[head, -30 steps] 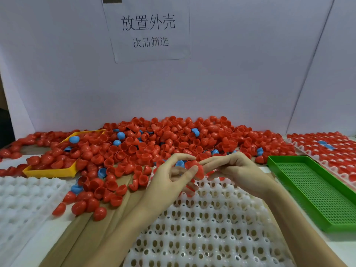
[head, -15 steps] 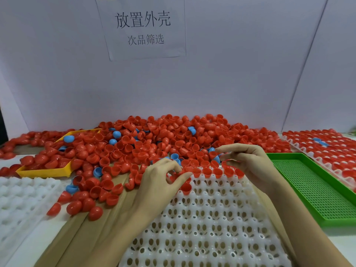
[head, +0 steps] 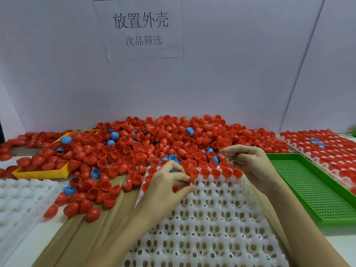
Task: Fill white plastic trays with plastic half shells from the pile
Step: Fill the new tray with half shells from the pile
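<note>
Head view: left hand [head: 165, 187] pinches a red shell [head: 190, 177] over the white tray [head: 212, 218]; right hand [head: 248, 162] has curled fingers, grip unclear.

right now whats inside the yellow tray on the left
The yellow tray holds red half shells heaped above its rim, with a blue half shell near its far corner. The heap covers the tray's floor, so anything lying deeper cannot be seen.
</note>
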`<action>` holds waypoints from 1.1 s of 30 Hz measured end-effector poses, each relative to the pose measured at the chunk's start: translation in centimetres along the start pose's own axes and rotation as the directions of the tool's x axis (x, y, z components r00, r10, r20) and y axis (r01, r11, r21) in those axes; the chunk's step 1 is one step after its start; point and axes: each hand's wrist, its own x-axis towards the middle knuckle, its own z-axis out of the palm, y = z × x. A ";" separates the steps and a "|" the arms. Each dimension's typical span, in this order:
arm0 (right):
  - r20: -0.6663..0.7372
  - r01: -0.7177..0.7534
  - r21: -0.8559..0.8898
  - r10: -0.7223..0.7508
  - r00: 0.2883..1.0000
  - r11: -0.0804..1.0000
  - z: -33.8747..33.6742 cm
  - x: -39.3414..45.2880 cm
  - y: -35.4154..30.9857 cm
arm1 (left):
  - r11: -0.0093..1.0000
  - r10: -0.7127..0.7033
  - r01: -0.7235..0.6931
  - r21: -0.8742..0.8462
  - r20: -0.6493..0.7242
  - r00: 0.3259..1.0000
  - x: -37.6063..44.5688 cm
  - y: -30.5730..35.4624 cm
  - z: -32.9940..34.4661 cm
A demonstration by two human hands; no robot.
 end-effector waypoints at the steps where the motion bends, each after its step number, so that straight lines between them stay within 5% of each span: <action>1: -0.002 -0.002 -0.002 0.002 1.000 1.000 -0.1 0.0 0.0 | 0.999 0.020 -0.020 0.040 0.011 1.000 0.0 0.0 0.1; 8: -0.007 -0.007 -0.018 0.007 1.000 1.000 0.1 -0.1 -0.1 | 0.881 0.233 -0.285 0.377 0.178 0.956 -0.3 0.1 0.7; 15: -0.016 -0.017 -0.035 0.016 1.000 0.999 0.1 -0.1 -0.1 | 0.897 0.205 -0.287 0.336 0.258 0.944 -0.6 -0.4 0.7; 21: -0.031 -0.020 -0.043 0.018 0.999 0.999 -0.1 -0.1 0.2 | 0.946 0.131 -0.197 0.257 0.252 0.959 -0.2 -0.8 0.0; 29: -0.085 -0.019 0.019 0.021 0.996 1.000 -0.6 0.1 0.7 | 0.875 -0.080 0.107 0.473 -0.077 0.994 1.2 -4.6 -3.5; 33: -0.188 0.015 -0.011 -0.017 0.982 1.000 -0.3 0.3 1.0 | 0.870 -0.260 0.250 0.425 -0.035 0.965 1.1 -6.4 -3.8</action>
